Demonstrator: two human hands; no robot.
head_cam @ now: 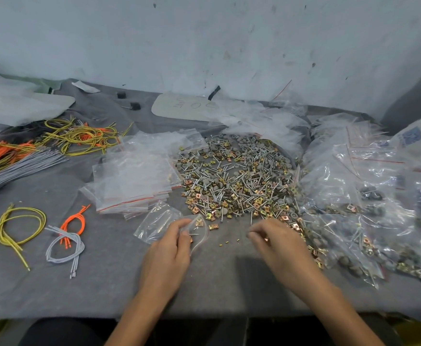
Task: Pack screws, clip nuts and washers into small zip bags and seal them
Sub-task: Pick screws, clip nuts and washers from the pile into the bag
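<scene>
A big heap of silver screws, brass clip nuts and grey washers (236, 176) covers the middle of the grey cloth table (109, 278). My left hand (172, 248) pinches a small clear zip bag (197, 232) with its mouth held open; a clip nut and a screw show inside it. My right hand (274, 239) hovers at the heap's near edge with fingers curled around a few small parts, mostly hidden. Another empty bag (158, 221) lies just behind my left hand. A stack of empty zip bags (134, 178) sits left of the heap.
Filled zip bags (354, 208) pile up on the right. Bundles of yellow, orange and grey cords (54, 141) lie at the far left, with smaller loops (64, 243) near the front left. A white board (187, 106) rests against the wall. A few tiny brass bits (226, 243) lie between my hands.
</scene>
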